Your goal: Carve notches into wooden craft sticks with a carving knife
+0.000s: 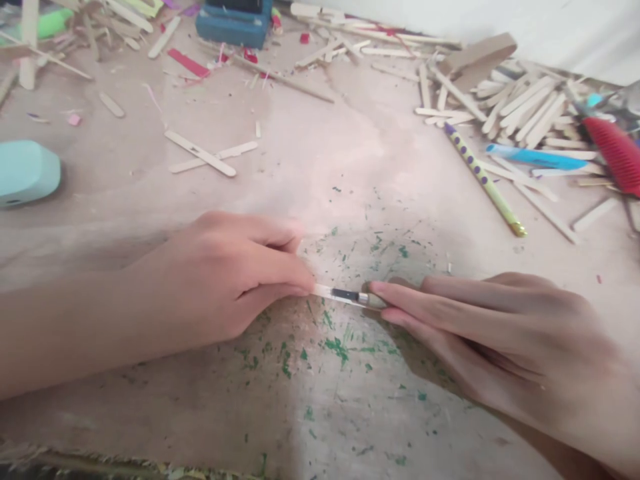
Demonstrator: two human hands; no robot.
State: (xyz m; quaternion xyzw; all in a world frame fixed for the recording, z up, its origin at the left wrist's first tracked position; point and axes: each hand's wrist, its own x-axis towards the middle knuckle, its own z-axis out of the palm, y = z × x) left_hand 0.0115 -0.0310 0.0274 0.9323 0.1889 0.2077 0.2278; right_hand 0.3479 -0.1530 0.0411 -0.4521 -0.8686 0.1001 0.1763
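1) Wooden stick (323,290): it sits between your two hands, with only a short pale stretch showing; support it against the worktop (200,413) so that it cannot flex
2) Your left hand (240,273) pinches one end of it between thumb and fingers; make that pinch firm, and draw the fingertips back, because they are near the working tip
3) Your right hand (500,327) is closed on a slim tool (363,299), which looks like a craft knife; whether those fingers also touch the stick, the view cannot tell you
4) The tool's dark end lies along the stick and points toward your left fingers; light, shallow strokes should serve you better than one hard push, since a slip would run that way
5) Green flecks (337,348) are scattered around the work; if any are loose, brush them aside so you get a flat bed
6) Farther out, the patterned pen (484,177) on your right and the crossed sticks (200,154) on your left lie apart from your hands; leave them there
7) Farthest off, the heaped sticks (535,110) and blue block (233,27) need no attention from you
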